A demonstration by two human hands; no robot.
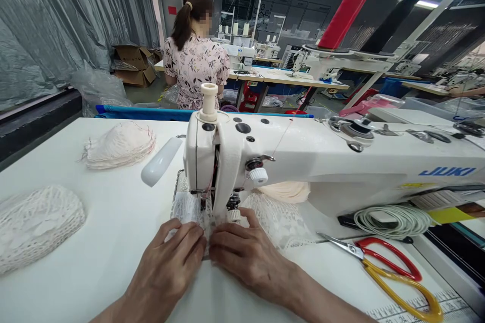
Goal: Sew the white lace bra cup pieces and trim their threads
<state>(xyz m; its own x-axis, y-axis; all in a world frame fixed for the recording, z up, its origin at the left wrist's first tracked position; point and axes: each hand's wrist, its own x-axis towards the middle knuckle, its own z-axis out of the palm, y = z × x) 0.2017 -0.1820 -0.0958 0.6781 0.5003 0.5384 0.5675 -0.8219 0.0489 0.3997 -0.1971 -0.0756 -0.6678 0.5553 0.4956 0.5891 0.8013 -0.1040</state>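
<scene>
A white sewing machine (322, 146) spans the table, its needle end right above my hands. White lace fabric (278, 219) runs under the presser foot and spreads to the right below the machine arm. My left hand (170, 257) has its fingers bent and pressed onto the lace just left of the needle. On the right side, my right hand (250, 250) curls its fingers together on the same lace, close against my left fingertips. The fingertips and the fabric edge between them are partly hidden. Peach fabric pieces (290, 192) lie behind the lace.
Scissors (390, 267) with red and yellow handles lie at the right, beside a coiled pale cord (392, 219). At the left sit a stack of white lace pieces (41, 224) and a stack of pale cups (119, 146). A person (199, 50) is beyond the table.
</scene>
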